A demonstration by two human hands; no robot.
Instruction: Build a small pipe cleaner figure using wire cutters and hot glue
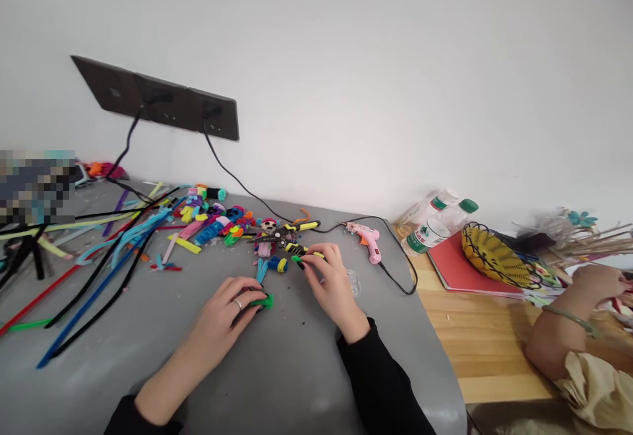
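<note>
Pinching a fuzzy green piece point(267, 301) in the fingertips of the left hand point(241, 302), low over the gray table point(297, 369). Gripping a small green bit point(297, 259) between thumb and finger of the right hand point(329, 280), farther from the front edge. Hard to tell whether touching the lower yellow handle of the pliers point(283, 236) with that same hand. Lying just beyond the fingers, those pliers, partly covering a pink doll-like figure point(268, 225). Set between the hands and that figure, light blue strands point(262, 270) and a blue-and-yellow coil point(279, 264). Heaped behind and to the left, multicolored fuzzy pieces point(232, 224); spread over the left side, long pipe cleaners point(129, 238), some crossing one another. Lying right of the pliers, a pink glue gun point(368, 240), with black cord looping near the table edge. Resting just beside the right hand, a clear plastic item point(353, 282), partly hidden. Standing farther right, plastic bottles point(428, 234), near a yellow basket point(482, 260) on a red folder point(455, 267). Reaching in at far right, another person's arm point(558, 333), well apart.
</note>
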